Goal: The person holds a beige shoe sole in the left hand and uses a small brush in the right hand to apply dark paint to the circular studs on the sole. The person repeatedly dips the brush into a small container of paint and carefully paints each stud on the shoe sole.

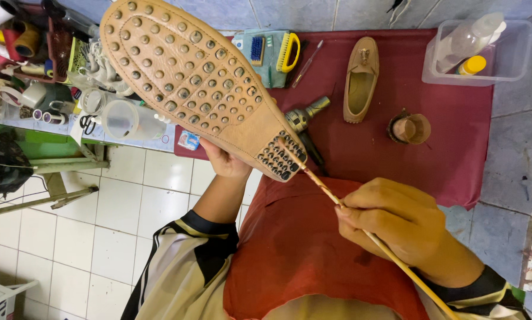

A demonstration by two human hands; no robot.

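Note:
My left hand point(223, 161) holds up a tan loafer point(195, 83), sole toward me. The sole is covered in round rubber studs, tan over most of it and dark at the heel. My right hand point(396, 222) grips a thin wooden stick point(360, 228). The stick's tip touches the dark heel studs. A red cloth point(295, 249) lies over my lap beneath both hands.
The matching loafer point(360, 80) lies on a maroon mat point(455, 142) with a small brown pot point(409, 128), a heat gun point(304, 118) and brushes point(275, 50). A clear box point(482, 50) holds bottles at right. A cluttered rack point(35, 59) stands left, above white floor tiles.

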